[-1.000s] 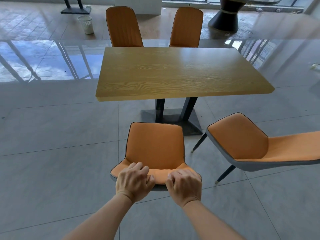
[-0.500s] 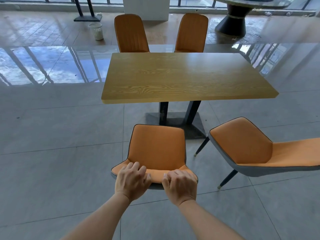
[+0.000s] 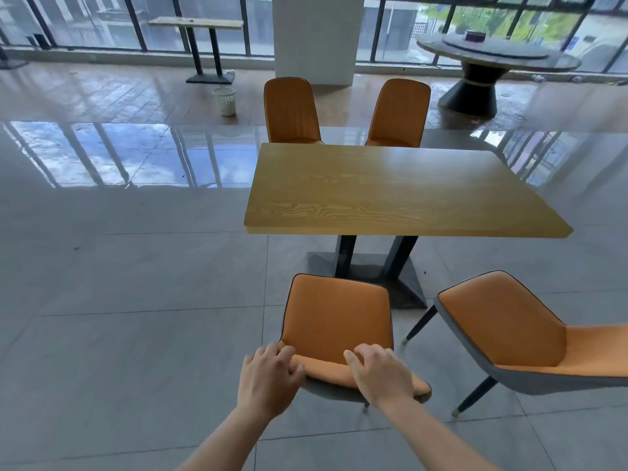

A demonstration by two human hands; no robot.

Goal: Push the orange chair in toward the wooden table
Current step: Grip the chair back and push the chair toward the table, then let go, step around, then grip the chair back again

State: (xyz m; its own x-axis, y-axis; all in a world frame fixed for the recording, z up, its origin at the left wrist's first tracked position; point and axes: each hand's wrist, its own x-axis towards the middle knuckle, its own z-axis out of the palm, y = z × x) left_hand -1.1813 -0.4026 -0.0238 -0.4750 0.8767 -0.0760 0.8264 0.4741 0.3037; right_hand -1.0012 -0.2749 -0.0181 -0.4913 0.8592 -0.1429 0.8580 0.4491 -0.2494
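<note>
Chair stands on the floor just in front of me, back toward me and seat front pointing at the table. Its front-to-back line runs square to the table's near long edge.

My left hand and right hand both hold the top of the chair's back. The fingers curl over the rim and the hands are apart.

I count four orange chairs:
- mine
- a side chair near on my right, turned crosswise
- a far-left chair at the table's opposite edge
- a far-right chair at the same edge

There is one wooden table, on a dark base.

My chair's seat front lies short of the near edge, below its left half, with the base showing between them. Open floor spreads to my left. A narrow gap lies between the side chair's front leg and my chair.
</note>
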